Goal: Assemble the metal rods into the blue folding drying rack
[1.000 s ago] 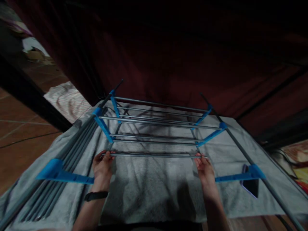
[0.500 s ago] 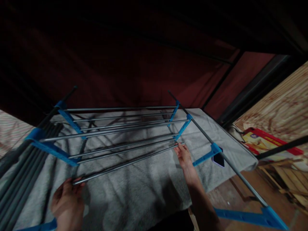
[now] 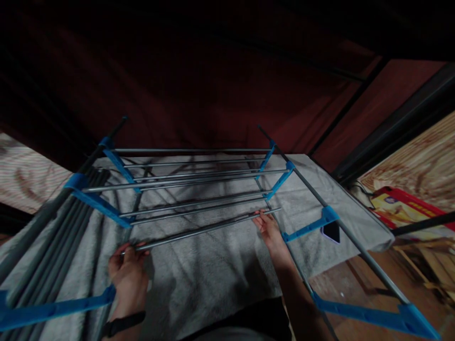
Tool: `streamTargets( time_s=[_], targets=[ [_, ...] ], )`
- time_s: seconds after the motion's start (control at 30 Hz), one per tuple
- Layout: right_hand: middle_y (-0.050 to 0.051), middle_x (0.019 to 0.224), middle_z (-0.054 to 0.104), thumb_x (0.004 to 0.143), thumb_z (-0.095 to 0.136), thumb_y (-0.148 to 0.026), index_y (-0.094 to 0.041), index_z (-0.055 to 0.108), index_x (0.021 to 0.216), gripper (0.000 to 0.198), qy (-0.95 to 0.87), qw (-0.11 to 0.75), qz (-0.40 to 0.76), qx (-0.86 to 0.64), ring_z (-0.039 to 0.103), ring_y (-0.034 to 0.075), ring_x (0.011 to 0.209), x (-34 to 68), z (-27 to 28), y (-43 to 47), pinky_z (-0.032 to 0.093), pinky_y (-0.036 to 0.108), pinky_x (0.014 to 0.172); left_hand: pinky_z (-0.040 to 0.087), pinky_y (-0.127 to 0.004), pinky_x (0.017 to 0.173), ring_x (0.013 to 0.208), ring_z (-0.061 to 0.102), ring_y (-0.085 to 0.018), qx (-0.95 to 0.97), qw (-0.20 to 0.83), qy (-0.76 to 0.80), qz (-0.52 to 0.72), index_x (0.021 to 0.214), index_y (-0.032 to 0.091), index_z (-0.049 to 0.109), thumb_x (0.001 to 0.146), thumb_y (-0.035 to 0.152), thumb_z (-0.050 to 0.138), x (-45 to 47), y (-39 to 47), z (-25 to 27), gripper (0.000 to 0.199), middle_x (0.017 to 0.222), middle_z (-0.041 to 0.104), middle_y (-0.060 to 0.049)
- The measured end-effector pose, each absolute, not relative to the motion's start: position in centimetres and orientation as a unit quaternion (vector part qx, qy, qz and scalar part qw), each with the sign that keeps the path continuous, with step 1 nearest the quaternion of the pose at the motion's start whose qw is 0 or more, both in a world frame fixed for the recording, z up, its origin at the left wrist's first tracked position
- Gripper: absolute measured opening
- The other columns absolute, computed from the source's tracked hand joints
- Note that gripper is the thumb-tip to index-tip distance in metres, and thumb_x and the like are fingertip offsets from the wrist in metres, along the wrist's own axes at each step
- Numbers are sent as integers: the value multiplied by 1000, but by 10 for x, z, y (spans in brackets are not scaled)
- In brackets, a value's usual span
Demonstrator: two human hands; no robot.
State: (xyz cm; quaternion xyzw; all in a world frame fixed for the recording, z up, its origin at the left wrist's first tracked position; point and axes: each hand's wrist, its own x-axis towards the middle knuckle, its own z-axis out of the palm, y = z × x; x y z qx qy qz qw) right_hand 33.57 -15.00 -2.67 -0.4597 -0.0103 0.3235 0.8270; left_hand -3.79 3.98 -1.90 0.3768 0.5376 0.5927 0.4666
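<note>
A loose grey rod (image 3: 202,230) held between two hands, over grey cloth (image 3: 213,277).
The left hand (image 3: 128,270) has its fingers closed on the near end; the right hand (image 3: 268,230) pinches it just short of the far tip; the rod slants between the sides of a rack with blue brackets (image 3: 280,183), nearer the person than its fitted crossbars (image 3: 195,207); a phone (image 3: 332,233) lies to the right.
</note>
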Motion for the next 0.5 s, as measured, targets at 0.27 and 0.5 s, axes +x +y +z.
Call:
streamTargets(
  time_s=[0.27,0.5],
  targets=[
    [1,93,78,72,89,-26,-28,72,85,21,-43,811,372,-450,75,23,99,294,-43,-137,59,47,103,53,-24,65,66,63,-13,313,513,550,580,96,22,61,80,21,70,-19,29,-22,18,79,68,3],
    [1,94,79,66,92,-26,-29,72,82,25,-21,801,373,-468,73,25,102,282,-49,-135,59,48,103,49,-25,64,68,58,-14,407,461,596,517,93,21,68,77,23,69,-20,24,-23,15,84,65,1]
  ],
)
